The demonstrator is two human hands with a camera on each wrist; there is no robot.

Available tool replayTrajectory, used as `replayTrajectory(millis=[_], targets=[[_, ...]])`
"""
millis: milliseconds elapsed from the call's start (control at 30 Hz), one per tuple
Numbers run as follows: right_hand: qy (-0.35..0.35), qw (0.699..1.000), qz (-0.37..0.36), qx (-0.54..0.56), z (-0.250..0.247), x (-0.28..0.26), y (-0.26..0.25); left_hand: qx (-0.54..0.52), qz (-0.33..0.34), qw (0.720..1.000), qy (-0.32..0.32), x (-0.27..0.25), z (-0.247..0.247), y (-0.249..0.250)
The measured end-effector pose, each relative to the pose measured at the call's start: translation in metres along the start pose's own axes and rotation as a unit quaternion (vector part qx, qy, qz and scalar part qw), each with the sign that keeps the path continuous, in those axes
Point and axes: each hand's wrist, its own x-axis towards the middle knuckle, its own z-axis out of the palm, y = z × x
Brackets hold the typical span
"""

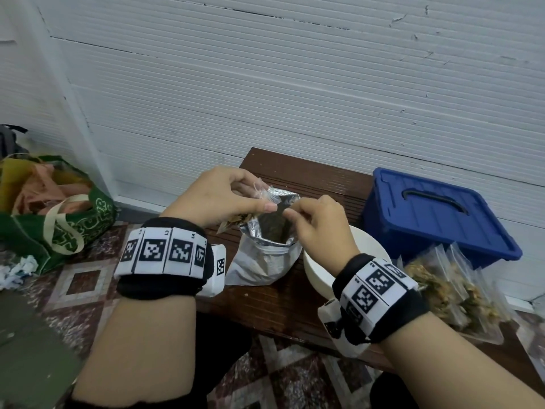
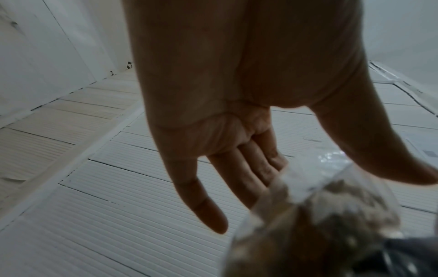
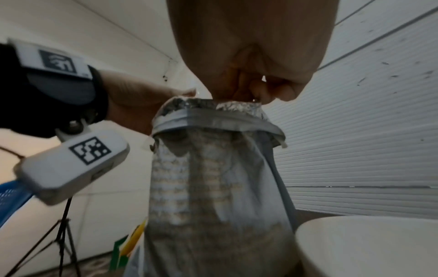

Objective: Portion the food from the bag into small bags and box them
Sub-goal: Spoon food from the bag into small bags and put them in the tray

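Observation:
An opened silver foil bag (image 1: 262,261) (image 3: 213,187) of dark dried food stands on the brown bench (image 1: 295,308). My left hand (image 1: 259,199) (image 2: 331,168) pinches the mouth of a small clear bag (image 1: 264,193) (image 2: 320,215), partly filled with food, just above the foil bag's left rim. My right hand (image 1: 290,212) (image 3: 251,93) has its fingers curled in a pinch at the foil bag's near right rim. What lies between those fingertips is hidden. A blue box (image 1: 436,214) with its lid on sits at the right of the bench.
A white bowl (image 1: 374,246) (image 3: 367,243) stands right of the foil bag, under my right wrist. Several filled small bags (image 1: 442,287) lie in front of the blue box. A green tote bag (image 1: 59,225) sits on the tiled floor at left. A tripod (image 3: 64,234) stands beyond.

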Motion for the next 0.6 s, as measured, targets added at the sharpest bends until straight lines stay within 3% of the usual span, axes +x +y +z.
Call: replayTrajectory(millis=[233,433,600], targets=[[0.112,0.956,0.207,0.176,-0.016,0.006,-0.003,0.004,-0.004,1.000,0.004,-0.001,-0.001,0.000],[0.189,0.922,0.285,0.183,-0.029,0.009,0.004,-0.010,0.016,0.999,0.032,-0.002,-0.001,0.003],[0.215,0.900,0.325,0.194,-0.040,0.014,0.010,-0.013,0.015,0.999,0.050,-0.004,-0.007,0.003]])
